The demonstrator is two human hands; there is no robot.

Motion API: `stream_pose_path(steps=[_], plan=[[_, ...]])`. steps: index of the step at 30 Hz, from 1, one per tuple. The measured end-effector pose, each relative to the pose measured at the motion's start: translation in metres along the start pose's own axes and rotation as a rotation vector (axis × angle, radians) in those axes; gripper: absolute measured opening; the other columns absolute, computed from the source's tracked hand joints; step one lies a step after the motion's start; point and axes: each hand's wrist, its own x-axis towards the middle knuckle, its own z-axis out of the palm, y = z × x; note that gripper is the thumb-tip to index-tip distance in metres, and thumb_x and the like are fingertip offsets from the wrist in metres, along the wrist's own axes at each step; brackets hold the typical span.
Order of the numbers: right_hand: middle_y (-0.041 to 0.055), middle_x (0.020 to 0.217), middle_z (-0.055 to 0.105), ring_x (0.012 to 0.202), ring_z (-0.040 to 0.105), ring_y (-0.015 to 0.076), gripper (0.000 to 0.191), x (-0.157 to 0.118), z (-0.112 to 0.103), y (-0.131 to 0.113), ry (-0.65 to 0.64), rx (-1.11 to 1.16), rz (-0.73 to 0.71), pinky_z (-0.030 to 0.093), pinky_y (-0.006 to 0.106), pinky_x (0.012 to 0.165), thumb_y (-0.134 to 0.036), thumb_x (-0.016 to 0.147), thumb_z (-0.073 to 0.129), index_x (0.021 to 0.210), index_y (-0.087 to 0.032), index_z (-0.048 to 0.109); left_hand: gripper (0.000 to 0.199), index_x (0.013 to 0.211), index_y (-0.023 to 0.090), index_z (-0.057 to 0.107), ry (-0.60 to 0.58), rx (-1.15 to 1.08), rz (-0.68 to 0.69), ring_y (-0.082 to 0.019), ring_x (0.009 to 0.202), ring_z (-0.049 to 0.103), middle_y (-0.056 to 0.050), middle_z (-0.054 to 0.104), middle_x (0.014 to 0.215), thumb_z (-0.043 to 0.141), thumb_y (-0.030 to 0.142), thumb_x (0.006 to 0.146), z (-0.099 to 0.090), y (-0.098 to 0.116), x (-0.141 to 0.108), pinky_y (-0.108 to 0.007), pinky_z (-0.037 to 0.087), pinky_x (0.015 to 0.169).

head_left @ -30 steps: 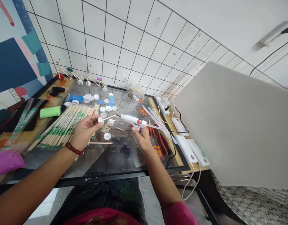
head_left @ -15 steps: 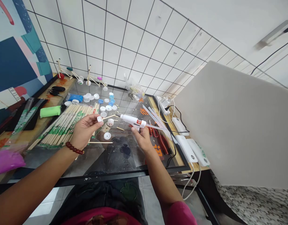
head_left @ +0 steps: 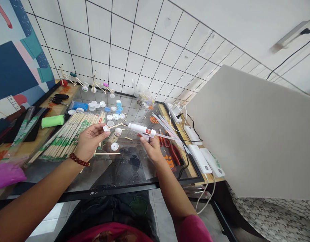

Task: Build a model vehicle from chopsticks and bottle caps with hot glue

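My left hand (head_left: 90,139), with a beaded bracelet on the wrist, pinches a white bottle cap (head_left: 106,128). A short wooden stick (head_left: 116,126) extends from the cap toward the right. My right hand (head_left: 152,146) is wrapped round the handle of a white glue gun (head_left: 141,129) with a clear glue stick in its back. The gun's nozzle is at the stick's far end; whether they touch is too small to tell. Below the stick, a white cap (head_left: 118,131) and another cap (head_left: 114,146) lie on the glass tabletop (head_left: 104,174).
Packed chopsticks (head_left: 69,136) lie at the left, near green clay (head_left: 52,121) and purple clay (head_left: 8,176). Small stick-and-cap models (head_left: 101,85) stand at the back. Red-handled pliers (head_left: 175,153), glue sticks (head_left: 165,126) and a power strip (head_left: 199,159) are at the right.
The view has shifted very slightly. Both hands keep their hold, and the cap, stick and glue gun stay in nearly the same arrangement.
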Motion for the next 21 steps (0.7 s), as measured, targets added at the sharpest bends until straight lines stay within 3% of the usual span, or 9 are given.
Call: stream_pose_path(steps=[8,12,17,21], plan=[[0.0071,0.095,0.08,0.09,0.073,0.025,0.029,0.0,0.002,0.004,-0.005,-0.006,0.018,0.058,0.038,0.085,-0.046,0.095,0.063,0.103,-0.022,0.078,0.057,0.093,0.018,0.075,-0.01,-0.005,-0.005,-0.022,0.09,0.069,-0.005,0.077,0.091,0.099,0.04,0.045,0.0,-0.001,0.0,-0.043,0.056,0.096],[0.0076,0.101,0.08,0.094,0.074,0.0255,0.028,0.001,0.002,0.012,0.06,0.013,0.038,0.057,0.039,0.089,-0.043,0.093,0.064,0.106,-0.021,0.076,0.058,0.092,0.018,0.075,0.005,-0.01,-0.007,-0.021,0.09,0.069,-0.005,0.077,0.09,0.1,0.04,0.044,-0.001,-0.003,0.001,-0.043,0.056,0.097],[0.008,0.107,0.079,0.101,0.073,0.0285,0.031,0.01,-0.007,0.031,0.181,-0.096,0.192,0.055,0.043,0.097,-0.04,0.088,0.066,0.111,-0.021,0.073,0.058,0.092,0.018,0.076,0.008,-0.004,-0.02,-0.021,0.09,0.069,-0.005,0.077,0.09,0.1,0.039,0.044,0.0,-0.004,0.002,-0.041,0.057,0.095],[0.0104,0.12,0.077,0.114,0.07,0.0297,0.039,0.02,-0.01,0.039,0.152,-0.247,0.313,0.053,0.044,0.102,-0.032,0.088,0.063,0.124,-0.019,0.067,0.058,0.093,0.018,0.076,0.002,-0.022,-0.015,-0.021,0.09,0.069,-0.005,0.077,0.091,0.1,0.038,0.044,0.0,-0.006,0.001,-0.041,0.057,0.095]])
